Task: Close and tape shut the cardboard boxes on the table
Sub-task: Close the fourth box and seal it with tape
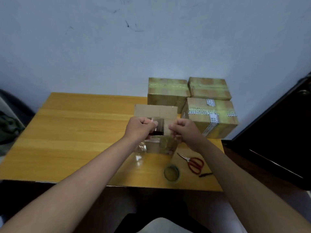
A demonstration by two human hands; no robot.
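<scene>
Yellow table (75, 132): brown box (155, 111), flap upright.

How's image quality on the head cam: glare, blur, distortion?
Head view: soft overall, both hands slightly blurred; glare streaks on the clear tape stretched between them; wide-angle bowing at the table edges; dim, bluish light, the dark cabinet at right nearly featureless.

The hands (161, 130) hide most of the open box (156, 115). What they pinch is too blurry to tell. The black thing (272, 132) is cut off at the right edge.
</scene>
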